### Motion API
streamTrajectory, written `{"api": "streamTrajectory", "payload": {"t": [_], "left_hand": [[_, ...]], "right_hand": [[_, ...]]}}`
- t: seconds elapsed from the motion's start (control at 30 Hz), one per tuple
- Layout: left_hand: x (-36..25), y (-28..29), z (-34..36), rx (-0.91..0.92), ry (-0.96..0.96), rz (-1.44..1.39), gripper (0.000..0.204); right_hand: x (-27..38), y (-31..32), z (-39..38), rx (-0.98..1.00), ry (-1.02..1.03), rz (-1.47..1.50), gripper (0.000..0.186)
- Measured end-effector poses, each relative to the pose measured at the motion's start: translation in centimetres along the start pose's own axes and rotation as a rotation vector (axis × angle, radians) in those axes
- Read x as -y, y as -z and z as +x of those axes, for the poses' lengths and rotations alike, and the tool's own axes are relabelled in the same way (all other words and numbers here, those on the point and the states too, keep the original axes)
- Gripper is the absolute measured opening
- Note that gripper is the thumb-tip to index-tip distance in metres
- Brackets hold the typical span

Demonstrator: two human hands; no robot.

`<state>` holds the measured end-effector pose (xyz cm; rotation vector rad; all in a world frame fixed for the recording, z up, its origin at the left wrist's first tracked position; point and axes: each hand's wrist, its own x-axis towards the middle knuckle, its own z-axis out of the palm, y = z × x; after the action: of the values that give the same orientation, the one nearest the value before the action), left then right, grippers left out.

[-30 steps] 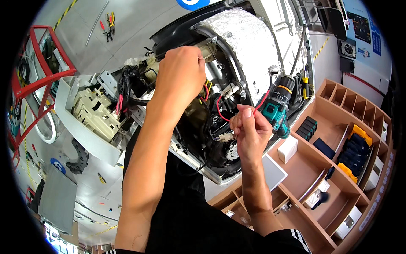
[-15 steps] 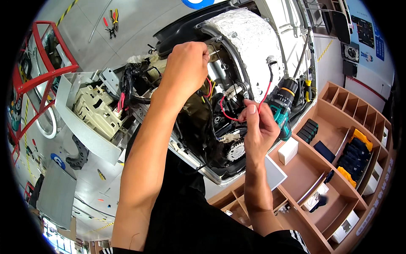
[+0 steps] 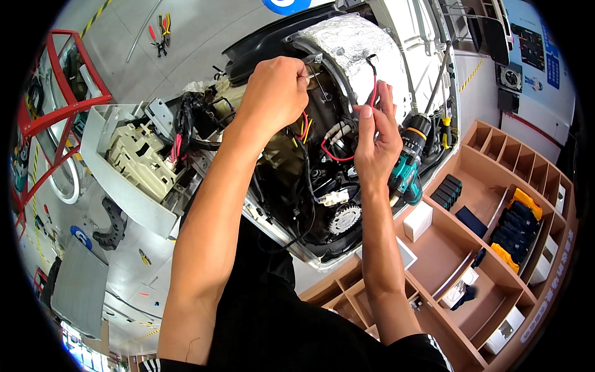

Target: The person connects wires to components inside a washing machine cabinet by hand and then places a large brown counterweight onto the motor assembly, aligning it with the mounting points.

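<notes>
Evidently, from my remote seat, the wiring looks only partly settled, and I take the foil-covered housing (image 3: 353,40) as my landmark. At the near edge of that housing, my right hand (image 3: 376,139) pinches the red wire (image 3: 374,87) between thumb and fingers. Its black tip (image 3: 371,59) stands up against the foil and looks free, so I judge that end unattached. Nearer me than the housing, the wire appears to carry on as a loop toward the pale plugs (image 3: 339,131); whether it joins them I cannot tell. Left of the housing, my left hand (image 3: 279,93) is curled with its back to me, and I cannot tell what, if anything, its fingers grip. The red and yellow wires (image 3: 305,127) beside it lie exposed. Farther from the housing, toward me, a cream connector (image 3: 334,198) sits near a white gear (image 3: 345,219), apart from both hands; I cannot make out whether it is mated. Right of the housing, the cordless drill (image 3: 409,161) is in neither hand.
</notes>
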<state>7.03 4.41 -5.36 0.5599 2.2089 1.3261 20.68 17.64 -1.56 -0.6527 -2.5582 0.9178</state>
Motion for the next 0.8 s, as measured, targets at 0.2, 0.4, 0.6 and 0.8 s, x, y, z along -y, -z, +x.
{"api": "streamTrajectory", "payload": {"t": [0.2,0.4,0.6,0.8], "left_hand": [[-0.4,0.3,0.4,0.067,0.093,-0.023,0.014],[-0.5,0.5,0.5,0.127,0.158,-0.064,0.017],[-0.2,0.8,-1.4,0.027,0.235,-0.051,0.034],[0.4,1.3,-1.5,0.064,0.187,-0.019,0.022]], "right_hand": [[-0.1,-0.3,0.0,0.015,0.02,-0.044,0.017],[-0.3,-0.5,-0.1,0.007,0.049,-0.082,0.018],[-0.1,-0.1,0.0,0.001,0.007,-0.097,0.02],[0.0,0.1,1.9,-0.016,0.178,-0.087,0.012]]}}
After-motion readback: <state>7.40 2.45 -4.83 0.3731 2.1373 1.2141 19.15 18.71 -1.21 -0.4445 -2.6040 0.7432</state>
